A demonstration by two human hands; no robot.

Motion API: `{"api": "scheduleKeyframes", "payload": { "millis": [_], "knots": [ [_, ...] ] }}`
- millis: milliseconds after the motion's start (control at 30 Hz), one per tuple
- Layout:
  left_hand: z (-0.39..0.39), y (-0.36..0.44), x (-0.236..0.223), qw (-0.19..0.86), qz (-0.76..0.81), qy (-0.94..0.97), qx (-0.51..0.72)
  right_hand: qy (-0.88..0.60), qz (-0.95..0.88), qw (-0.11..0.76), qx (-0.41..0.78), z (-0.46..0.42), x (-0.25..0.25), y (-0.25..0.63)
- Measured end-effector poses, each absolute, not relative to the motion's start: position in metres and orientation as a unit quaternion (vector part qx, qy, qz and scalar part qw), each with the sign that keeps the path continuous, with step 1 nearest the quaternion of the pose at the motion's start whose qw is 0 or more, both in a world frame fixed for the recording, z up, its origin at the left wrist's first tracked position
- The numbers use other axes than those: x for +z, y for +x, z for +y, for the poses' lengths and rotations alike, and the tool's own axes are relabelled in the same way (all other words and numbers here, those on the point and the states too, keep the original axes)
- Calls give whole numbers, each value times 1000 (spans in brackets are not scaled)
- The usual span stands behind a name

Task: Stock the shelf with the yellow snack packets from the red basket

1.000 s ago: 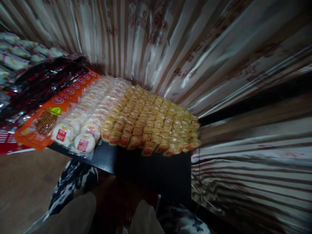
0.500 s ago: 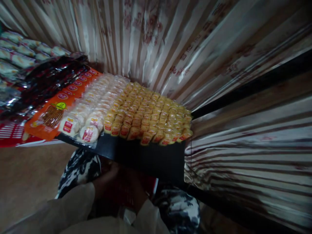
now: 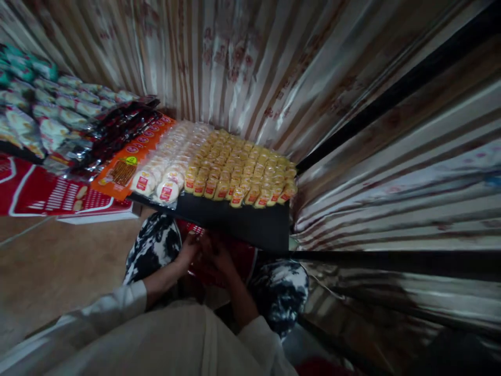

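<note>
Both my hands reach down into a red box or bag (image 3: pixel 238 256) held between my knees, below the front edge of a black shelf (image 3: pixel 238 224). My left hand (image 3: pixel 188 250) rests at the red thing's left rim. My right hand (image 3: pixel 221 258) lies over its middle. The spot is dark and the fingers blur together, so whether they grip anything stays hidden. On the shelf lie tight rows of small yellow snack packets (image 3: pixel 242 169), white round packets with red labels (image 3: pixel 164 177) and orange flat packs (image 3: pixel 129 162).
Dark red-black packets (image 3: pixel 117 130) and pale green-white packets (image 3: pixel 47 109) fill the shelf further left. A red printed carton (image 3: pixel 43 190) sits below them. Striped shiny curtains (image 3: pixel 371 172) close in behind and at the right. Brown floor (image 3: pixel 58 261) at left.
The view has pulled back and tilted down, so the shelf looks smaller and higher. My forearms and both hands have come into sight at the red thing; one second ago only sleeves showed.
</note>
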State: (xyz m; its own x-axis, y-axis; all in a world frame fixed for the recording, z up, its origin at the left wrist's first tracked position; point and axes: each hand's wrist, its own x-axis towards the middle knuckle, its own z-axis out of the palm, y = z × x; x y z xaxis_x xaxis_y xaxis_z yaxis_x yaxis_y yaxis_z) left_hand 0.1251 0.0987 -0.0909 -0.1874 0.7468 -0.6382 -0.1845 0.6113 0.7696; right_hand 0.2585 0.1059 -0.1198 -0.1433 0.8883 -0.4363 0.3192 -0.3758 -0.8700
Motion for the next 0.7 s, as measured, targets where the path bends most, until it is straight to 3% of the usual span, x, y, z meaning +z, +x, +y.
{"api": "scheduleKeyframes", "payload": {
  "millis": [133,333,700],
  "knots": [
    [85,113,-75,626,642,182,403,-588,-501,248,585,97,-100,257],
    [92,112,-54,601,626,342,360,-523,-493,303,625,92,-60,268],
    [153,167,23,432,563,623,330,-566,-494,468,465,103,-12,307]
  ]
}}
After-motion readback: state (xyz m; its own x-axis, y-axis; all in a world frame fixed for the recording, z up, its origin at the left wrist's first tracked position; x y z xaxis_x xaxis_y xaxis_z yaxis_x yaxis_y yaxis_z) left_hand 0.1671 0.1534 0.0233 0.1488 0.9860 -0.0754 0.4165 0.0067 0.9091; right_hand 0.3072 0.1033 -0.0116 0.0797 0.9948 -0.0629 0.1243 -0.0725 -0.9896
